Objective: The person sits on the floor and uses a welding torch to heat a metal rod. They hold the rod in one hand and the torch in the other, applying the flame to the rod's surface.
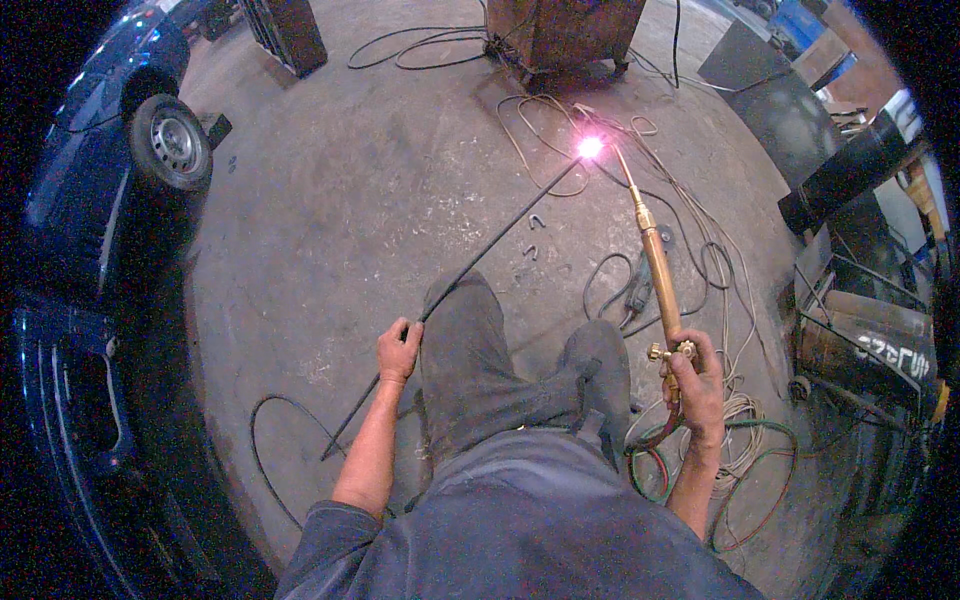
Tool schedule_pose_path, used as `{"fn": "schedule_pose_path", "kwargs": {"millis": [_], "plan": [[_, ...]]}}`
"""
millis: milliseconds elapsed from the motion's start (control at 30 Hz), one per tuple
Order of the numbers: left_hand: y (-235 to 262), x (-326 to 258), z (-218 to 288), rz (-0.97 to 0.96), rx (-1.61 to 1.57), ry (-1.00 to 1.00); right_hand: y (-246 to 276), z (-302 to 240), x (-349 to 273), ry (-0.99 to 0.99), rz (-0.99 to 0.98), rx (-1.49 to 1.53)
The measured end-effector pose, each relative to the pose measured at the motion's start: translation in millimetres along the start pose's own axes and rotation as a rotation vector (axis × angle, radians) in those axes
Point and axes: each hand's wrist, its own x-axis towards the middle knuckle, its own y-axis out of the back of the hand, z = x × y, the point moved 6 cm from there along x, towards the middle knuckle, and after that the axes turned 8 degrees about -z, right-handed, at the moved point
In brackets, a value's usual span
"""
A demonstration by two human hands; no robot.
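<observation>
My left hand (398, 350) grips a long thin dark metal rod (500, 232) that runs up and to the right across my knee. A bright pink-white flame glow (590, 148) sits at the rod's far end. My right hand (694, 385) holds a brass gas torch (657, 262) by its valve body, nozzle aimed up at that glowing spot. Red and green hoses (655, 470) trail from the torch down by my right side. My grey trouser legs fill the middle.
A dark blue car with a wheel (172, 142) stands at the left. A rusty metal box (565, 32) sits at the top, with cables (540, 125) looped over the concrete floor. Dark cylinders and metal frames (855, 330) crowd the right. Small bent metal pieces (536, 222) lie ahead.
</observation>
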Motion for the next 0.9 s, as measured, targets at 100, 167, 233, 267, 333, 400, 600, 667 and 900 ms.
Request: {"fn": "schedule_pose_path", "kwargs": {"millis": [100, 167, 233, 267, 333, 400, 600, 667, 900], "plan": [[2.0, -1.1, -2.7, -0.005, 0.031, 0.017, -1.9, 0.5, 1.3, -0.013, -0.005, 0.003], [2.4, -1.7, -2.7, -0.002, 0.038, 0.007, -4.1, -5.2, -1.0, -0.053, -0.004, 0.021], [2.1, -1.3, -2.2, -0.001, 0.029, 0.011, -3.3, -5.0, -0.7, -0.05, -0.009, 0.021], [2.0, -0.8, -1.1, 0.0, 0.024, 0.012, -1.2, -0.2, 1.0, -0.027, -0.014, 0.012], [1.3, 0.6, -1.4, 0.007, 0.005, -0.004, -0.1, 0.4, 2.3, -0.017, -0.023, 0.011], [1.3, 0.4, -3.3, 0.008, 0.007, -0.004, -1.7, -2.5, 2.2, -0.043, -0.031, 0.027], [2.3, 3.0, -2.9, -0.006, 0.016, 0.005, -1.2, -2.8, 0.4, -0.047, -0.041, 0.017], [2.9, 2.7, 1.8, -0.018, -0.005, 0.019, -0.9, -2.0, 0.8, -0.033, -0.051, 0.027], [0.4, 1.8, -3.5, 0.016, 0.013, -0.022, -1.4, -5.1, 0.2, -0.029, -0.008, -0.028]]}}
